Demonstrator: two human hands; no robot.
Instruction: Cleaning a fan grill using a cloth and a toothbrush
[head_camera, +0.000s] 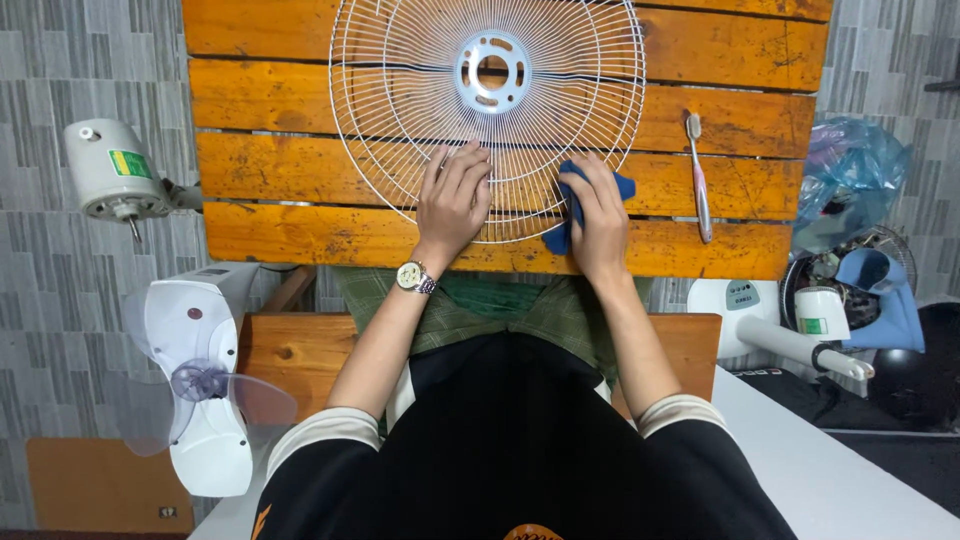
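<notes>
A: Where near edge of wooden tabletop (300, 235) meets the lap: white wire fan guard (487, 115) lying flat, centred, hub ring toward far edge, rim just short of near edge.

B: Left hand (452, 203)?

A: Palm down on guard's near rim, fingers straight, close together, pressing wires. Holding nothing. Watch (414, 277) on wrist.

B: Right hand (600, 215)?

A: Also on near rim, rt of left hand, fingers curled over blue cloth (570, 200), cloth pressed against wires.

B: Other items?

A: Toothbrush (698, 180) on tabletop, toward rt edge, apart from guard. Off tabletop: fan motor (108, 170) by left edge, fan base w/ clear blade (200, 385) near left corner, blue bag (850, 180) past rt edge.
</notes>
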